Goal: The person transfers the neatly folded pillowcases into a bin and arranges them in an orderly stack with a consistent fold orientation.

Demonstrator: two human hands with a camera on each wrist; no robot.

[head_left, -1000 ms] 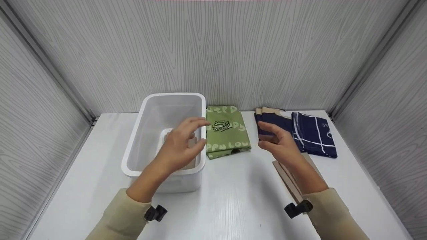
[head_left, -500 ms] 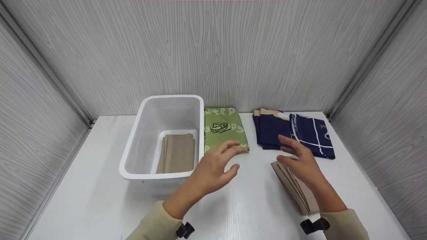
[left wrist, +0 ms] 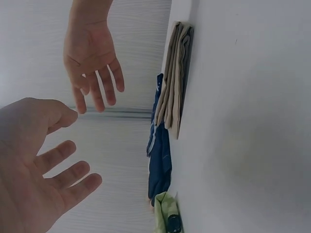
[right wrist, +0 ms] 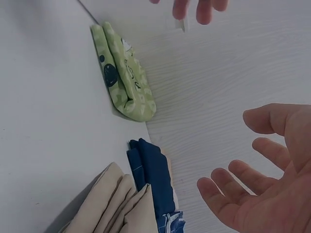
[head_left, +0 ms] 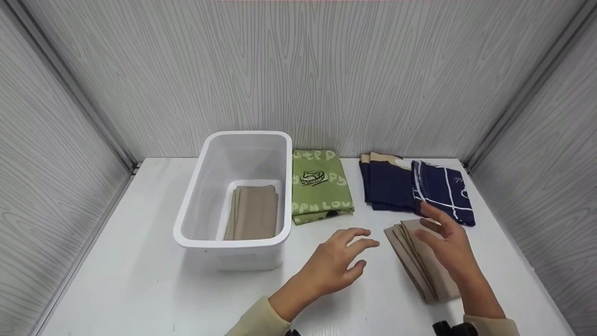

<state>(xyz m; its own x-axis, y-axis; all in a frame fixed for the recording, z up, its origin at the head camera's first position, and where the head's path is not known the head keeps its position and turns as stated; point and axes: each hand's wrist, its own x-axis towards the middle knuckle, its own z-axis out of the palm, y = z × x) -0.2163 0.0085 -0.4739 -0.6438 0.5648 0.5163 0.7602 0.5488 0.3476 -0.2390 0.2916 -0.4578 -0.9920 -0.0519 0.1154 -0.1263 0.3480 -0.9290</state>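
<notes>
My left hand (head_left: pixel 333 263) hovers above the white table with relaxed, spread fingers and holds nothing. To its right lies a folded beige cloth (head_left: pixel 419 261), its layers fanned at the left edge. Over that cloth's right side is my right hand (head_left: pixel 447 242), fingers loosely bent and apart from it; the right wrist view shows the palm with nothing in it. A second folded beige cloth (head_left: pixel 255 212) rests on the floor of the white bin (head_left: pixel 233 243). Behind the hands sit a folded green printed cloth (head_left: pixel 322 186) and two folded navy cloths (head_left: pixel 389 184).
The bin stands on the left half of the white table (head_left: pixel 116 270), against the green cloth. A grey wood-grain wall (head_left: pixel 298 74) closes the back, with panels on both sides. The navy cloth with white lines (head_left: pixel 445 191) lies nearest the right panel.
My left hand has moved from over the bin, rightward and toward me, to beside the beige cloth. My right hand has come down and right, over that cloth.
</notes>
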